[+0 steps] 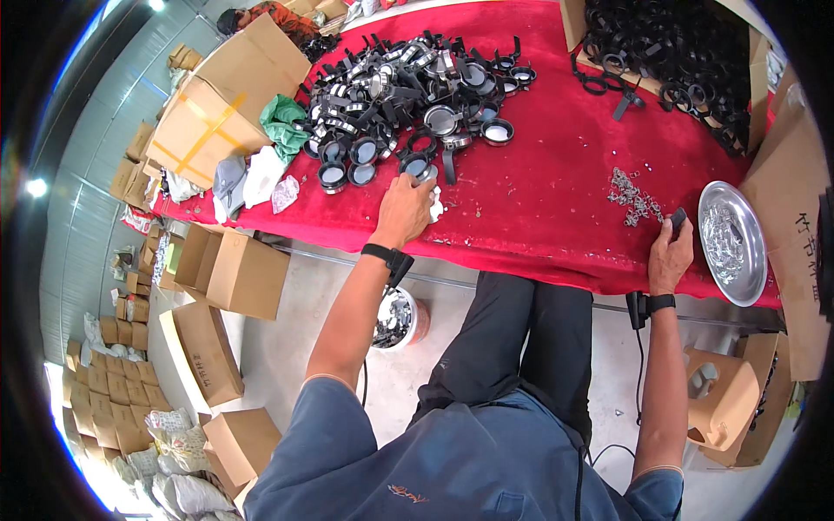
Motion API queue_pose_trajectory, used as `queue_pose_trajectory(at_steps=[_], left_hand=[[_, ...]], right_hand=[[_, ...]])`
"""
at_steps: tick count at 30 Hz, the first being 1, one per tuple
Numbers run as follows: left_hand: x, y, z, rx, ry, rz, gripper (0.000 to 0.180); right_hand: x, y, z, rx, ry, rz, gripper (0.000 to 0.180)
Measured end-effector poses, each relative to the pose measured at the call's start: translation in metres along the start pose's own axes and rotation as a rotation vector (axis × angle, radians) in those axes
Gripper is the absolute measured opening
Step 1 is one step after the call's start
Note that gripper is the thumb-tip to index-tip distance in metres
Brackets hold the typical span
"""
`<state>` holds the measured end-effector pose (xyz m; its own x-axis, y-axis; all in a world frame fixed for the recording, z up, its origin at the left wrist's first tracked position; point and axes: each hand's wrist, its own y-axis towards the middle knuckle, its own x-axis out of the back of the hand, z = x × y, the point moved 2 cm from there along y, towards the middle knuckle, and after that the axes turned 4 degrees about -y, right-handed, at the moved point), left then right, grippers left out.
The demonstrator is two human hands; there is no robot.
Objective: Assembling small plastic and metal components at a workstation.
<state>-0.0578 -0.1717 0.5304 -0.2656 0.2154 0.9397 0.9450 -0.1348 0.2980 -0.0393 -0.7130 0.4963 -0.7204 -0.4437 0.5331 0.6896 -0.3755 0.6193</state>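
Note:
My left hand (403, 211) is at the near edge of a pile of black-rimmed round lids with strap-like handles (382, 95). Its fingers curl together against a round lid (416, 166); what lies under the fingertips is hidden. Small white pieces (437, 207) lie on the cloth just right of that hand. Over on the right, my right hand (670, 256) is closed around a small black piece (678, 218), held between thumb and fingers. Beside it lies a scatter of small metal clips (634, 198). A round metal tray (711, 193) with shiny small parts stands to its right.
Red cloth (539, 200) covers the table. A carton of black ring parts (754, 87) stands far right. At the left are cartons (217, 104), a green bag (284, 126) and a grey cloth (229, 184). Below stand a bucket (420, 321) and a plastic stool (725, 399). Another person (291, 19) is far off.

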Motion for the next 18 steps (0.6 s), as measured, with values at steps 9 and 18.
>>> queue_pose_trajectory(at_steps=[9, 18], left_hand=[[0.015, -0.039, -0.009, 0.18, -0.268, -0.032, 0.053], [0.011, -0.057, -0.021, -0.072, -0.068, -0.063, 0.059]], right_hand=[[0.001, 0.001, -0.008, 0.002, -0.018, 0.043, 0.037], [-0.009, 0.065, 0.054, 0.058, 0.089, 0.129, 0.052]])
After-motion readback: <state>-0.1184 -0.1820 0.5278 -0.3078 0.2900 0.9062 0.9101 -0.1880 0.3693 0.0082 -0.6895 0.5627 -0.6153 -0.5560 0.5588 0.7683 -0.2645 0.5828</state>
